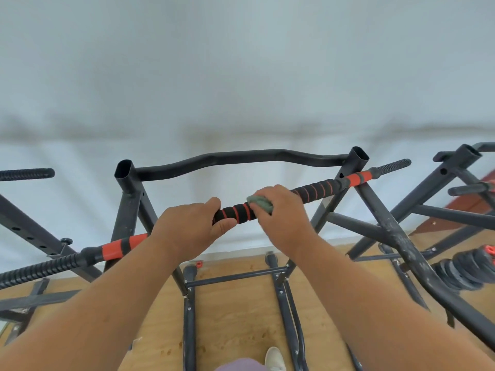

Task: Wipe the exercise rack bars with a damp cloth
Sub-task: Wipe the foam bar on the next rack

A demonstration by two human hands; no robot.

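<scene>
Item: barbell bar, long axis rising left to right across the rack. My left hand grips its foam; just right, my right hand clamps the cloth around it (unwiped foam lies rightward).

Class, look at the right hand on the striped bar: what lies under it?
A grey-green cloth sits under the right hand, pressed onto the black-and-red padded bar. Only the cloth's left edge shows; the rest, and the bar beneath it, are covered. The left hand grips the bar beside it.
</scene>
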